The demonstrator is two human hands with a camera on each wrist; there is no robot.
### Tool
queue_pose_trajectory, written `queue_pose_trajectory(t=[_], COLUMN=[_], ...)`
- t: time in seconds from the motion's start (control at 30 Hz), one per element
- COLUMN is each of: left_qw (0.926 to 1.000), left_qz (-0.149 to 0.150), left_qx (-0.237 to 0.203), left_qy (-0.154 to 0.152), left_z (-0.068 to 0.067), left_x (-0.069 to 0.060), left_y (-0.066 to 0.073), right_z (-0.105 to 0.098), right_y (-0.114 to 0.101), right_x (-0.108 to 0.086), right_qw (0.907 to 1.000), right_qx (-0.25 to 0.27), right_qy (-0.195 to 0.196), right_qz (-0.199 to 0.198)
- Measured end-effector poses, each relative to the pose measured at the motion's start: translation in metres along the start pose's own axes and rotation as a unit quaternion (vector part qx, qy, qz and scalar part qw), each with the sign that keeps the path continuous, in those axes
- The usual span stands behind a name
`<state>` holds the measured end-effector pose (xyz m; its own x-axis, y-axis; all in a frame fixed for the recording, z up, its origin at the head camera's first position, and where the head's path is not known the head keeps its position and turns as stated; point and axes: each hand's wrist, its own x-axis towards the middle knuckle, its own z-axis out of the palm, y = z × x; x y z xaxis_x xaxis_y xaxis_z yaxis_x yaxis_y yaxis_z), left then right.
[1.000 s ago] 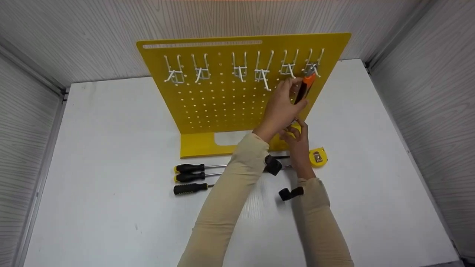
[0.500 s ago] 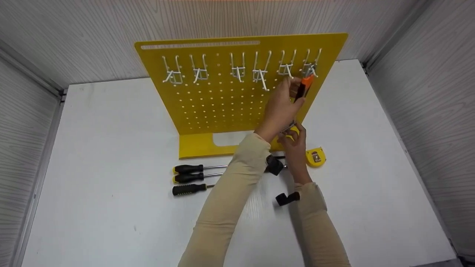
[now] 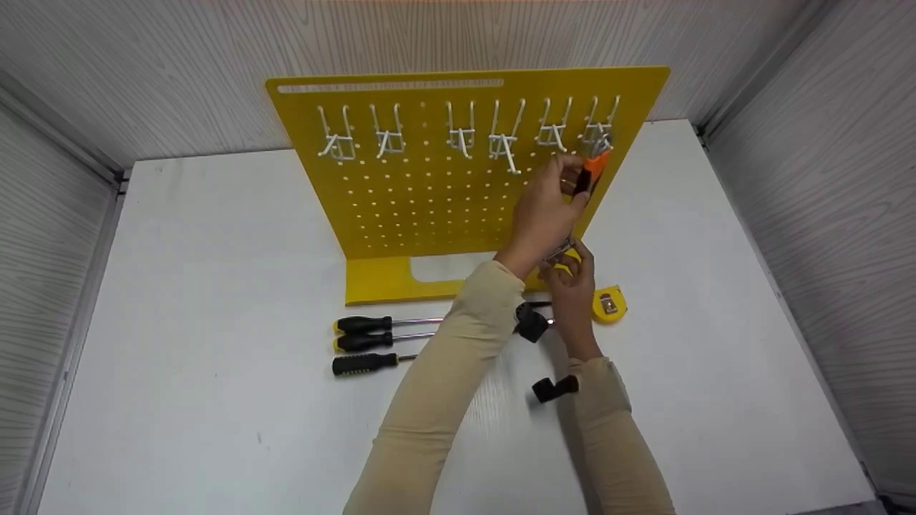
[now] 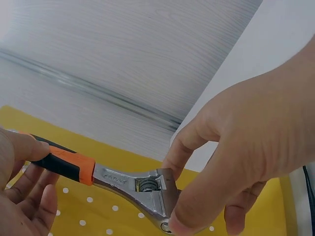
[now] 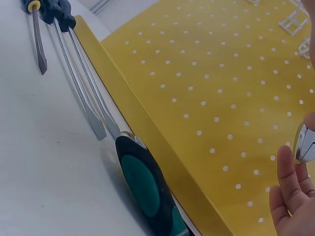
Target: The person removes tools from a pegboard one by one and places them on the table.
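My left hand (image 3: 545,214) grips the black and orange handle of an adjustable wrench (image 3: 595,163) in front of the pegboard's right side. The wrench's metal handle end overlaps the rightmost white hook (image 3: 600,127); whether they touch, I cannot tell. Lower down, my right hand (image 3: 572,290) holds the wrench's metal head. In the left wrist view, the adjustable wrench (image 4: 130,184) lies between the left hand (image 4: 24,196) and the right hand (image 4: 231,162), with the right thumb and fingers on its jaw end. Only a shiny bit of the wrench head (image 5: 306,143) shows in the right wrist view.
A yellow pegboard (image 3: 429,193) with several white hooks stands on the white table (image 3: 215,286). Several screwdrivers (image 3: 365,324) lie before its base, partly behind the left sleeve. A green and black handle (image 5: 142,182) lies along the base. A yellow tape measure (image 3: 609,304) sits right.
The wrench's upper end has dipped a little from the rightmost hook and shifted slightly right. Both hands keep their hold and have moved only slightly.
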<state>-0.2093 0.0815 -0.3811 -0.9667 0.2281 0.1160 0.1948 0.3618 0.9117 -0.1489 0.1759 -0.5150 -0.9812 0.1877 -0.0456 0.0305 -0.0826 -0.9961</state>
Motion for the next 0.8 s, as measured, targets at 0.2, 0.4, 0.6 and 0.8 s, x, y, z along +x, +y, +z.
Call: queue_pose_trajectory(t=[0.2,0.4,0.6,0.8], left_qw=[0.9994,0.9971,0.995,0.9918], left_qz=[0.023,0.047,0.075,0.106], left_qx=[0.01,0.002,-0.002,-0.001], left_qy=[0.024,0.06,0.066,0.072], left_z=[0.001,0.002,0.004,0.006], left_x=[-0.007,-0.016,-0.021,-0.027], left_y=[0.0,-0.001,0.003,0.007], right_z=[-0.003,-0.006,-0.007,-0.008], right_y=[-0.004,-0.009,-0.015,-0.018], right_x=[-0.003,-0.01,-0.014,-0.017], right_qw=[0.9996,0.9975,0.998,0.9983], right_qx=[-0.028,-0.07,-0.063,-0.057], right_qy=[0.005,0.002,0.001,0.008], right_qz=[0.006,0.008,-0.001,0.005])
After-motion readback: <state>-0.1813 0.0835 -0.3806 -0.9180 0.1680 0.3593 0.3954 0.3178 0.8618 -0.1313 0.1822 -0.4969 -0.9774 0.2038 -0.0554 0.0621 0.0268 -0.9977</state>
